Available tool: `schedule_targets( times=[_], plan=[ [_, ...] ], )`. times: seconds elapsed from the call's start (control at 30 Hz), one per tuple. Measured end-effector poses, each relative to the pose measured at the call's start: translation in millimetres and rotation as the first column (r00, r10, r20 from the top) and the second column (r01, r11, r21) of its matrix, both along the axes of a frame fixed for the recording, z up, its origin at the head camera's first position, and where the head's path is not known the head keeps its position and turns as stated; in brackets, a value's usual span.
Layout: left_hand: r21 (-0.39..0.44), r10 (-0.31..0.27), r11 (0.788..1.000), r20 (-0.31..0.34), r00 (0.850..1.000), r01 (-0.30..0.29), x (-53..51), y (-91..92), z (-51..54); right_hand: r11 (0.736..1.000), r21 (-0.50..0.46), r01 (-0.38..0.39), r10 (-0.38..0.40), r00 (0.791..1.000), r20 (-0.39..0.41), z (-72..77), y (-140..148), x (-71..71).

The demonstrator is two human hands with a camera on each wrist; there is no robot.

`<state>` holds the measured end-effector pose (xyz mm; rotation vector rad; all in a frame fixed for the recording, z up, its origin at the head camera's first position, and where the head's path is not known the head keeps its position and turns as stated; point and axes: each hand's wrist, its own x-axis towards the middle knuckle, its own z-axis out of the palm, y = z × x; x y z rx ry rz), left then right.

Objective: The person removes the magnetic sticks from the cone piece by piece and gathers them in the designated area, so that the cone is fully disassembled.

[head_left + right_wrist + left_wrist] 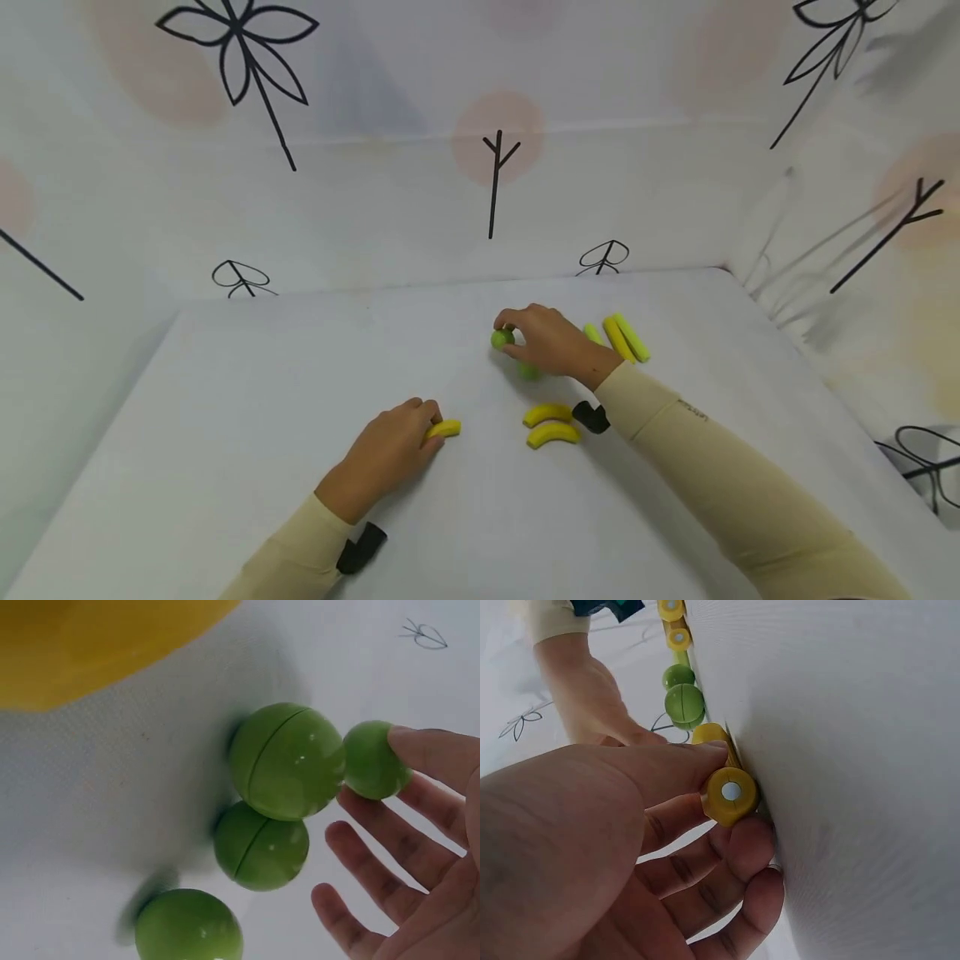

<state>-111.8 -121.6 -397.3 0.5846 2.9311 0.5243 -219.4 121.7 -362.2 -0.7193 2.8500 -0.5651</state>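
Note:
My left hand (pixel 393 446) pinches a small yellow toy banana (pixel 444 428) at the table's surface. In the left wrist view, the thumb and fingers hold the yellow piece (pixel 731 796), whose near end has a white dot. Farther back, my right hand (pixel 551 340) grips a green ball (pixel 502 339) between thumb and fingertips. The right wrist view shows that held ball (pixel 375 760) beside a larger-looking green ball (pixel 286 761). More green balls (pixel 189 926) rest on the table under the hand, mostly hidden from the head view.
Two curved yellow toy bananas (pixel 553 434) lie side by side below my right wrist. Behind that wrist are a yellow stick (pixel 618 339) and light green sticks (pixel 632 337). White walls with plant drawings enclose the white table (pixel 285 375) at the back and sides.

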Motion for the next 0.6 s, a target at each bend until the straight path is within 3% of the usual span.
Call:
schedule_targets(
  times=[0.27, 0.6],
  plan=[
    [0.023, -0.015, 1.000, -0.003, 1.000, 0.015, -1.1, -1.5, -3.9, 0.996, 0.085, -0.017, 0.013, 0.999, 0.045, -8.9, -2.6, -8.2],
    [0.023, -0.005, 1.000, 0.018, 1.000, 0.005, -3.3, -3.0, -2.6, 0.994, 0.108, -0.033, 0.026, 0.997, 0.067, -15.1, -5.0, -14.9]
  ],
)
